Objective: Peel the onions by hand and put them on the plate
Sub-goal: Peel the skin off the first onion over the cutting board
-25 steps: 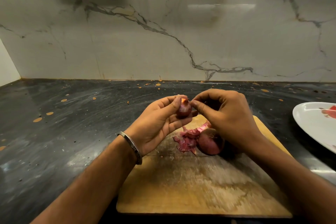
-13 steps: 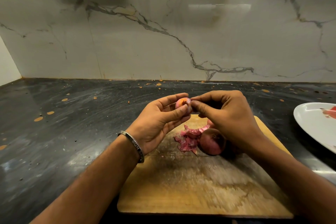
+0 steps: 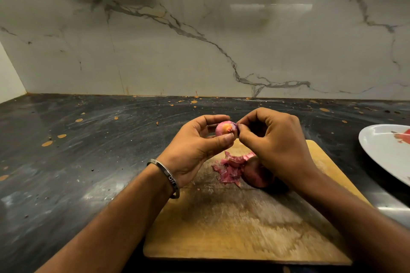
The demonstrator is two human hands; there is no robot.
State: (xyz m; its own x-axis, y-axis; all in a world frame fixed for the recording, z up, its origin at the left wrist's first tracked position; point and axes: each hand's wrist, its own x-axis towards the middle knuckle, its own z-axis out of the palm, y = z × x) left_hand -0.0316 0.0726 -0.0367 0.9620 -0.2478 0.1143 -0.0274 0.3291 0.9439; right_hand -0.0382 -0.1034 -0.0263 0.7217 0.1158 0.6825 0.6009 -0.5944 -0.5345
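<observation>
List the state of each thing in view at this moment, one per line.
Left hand: grips the small onion.
Right hand: pinches skin at the onion's edge.
Small onion: held above the board, partly peeled.
Second onion: resting on the board.
Onion skins: loose pile beside it.
Cutting board: flat on the counter.
Plate: at right, holds a reddish piece.

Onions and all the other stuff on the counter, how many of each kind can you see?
Onions: 2, the held onion and the onion on the board
Pile of onion peels: 1
Wooden cutting board: 1
White plate: 1
Total: 5

The left hand holds one onion; the right hand pinches its skin.
</observation>
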